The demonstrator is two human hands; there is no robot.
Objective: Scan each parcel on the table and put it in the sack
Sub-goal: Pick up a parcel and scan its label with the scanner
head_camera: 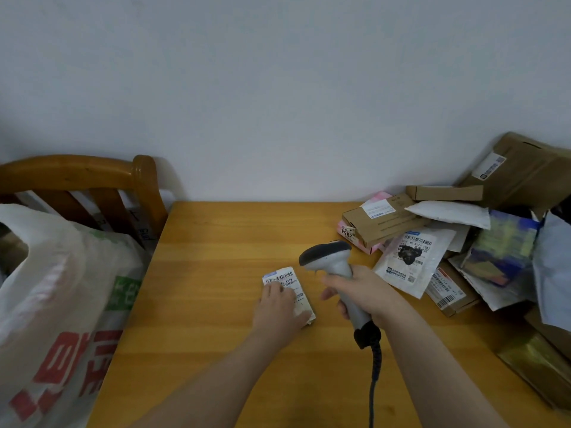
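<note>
On the wooden table (pixel 216 273) a small labelled parcel (pixel 285 281) lies under the flat-fingered left hand (pixel 279 307); just beside it, the right hand (pixel 367 291) grips a scanner (pixel 329 257).

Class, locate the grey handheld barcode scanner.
The grey scanner is right of centre in the head view, gripped by the right hand, beside the small white-labelled parcel.

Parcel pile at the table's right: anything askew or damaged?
Askew, yes: the parcel pile is a loose heap, pieces overlapping at odd angles, and the big cardboard box leans tilted at the wall. No clear damage or spill visible.
</note>
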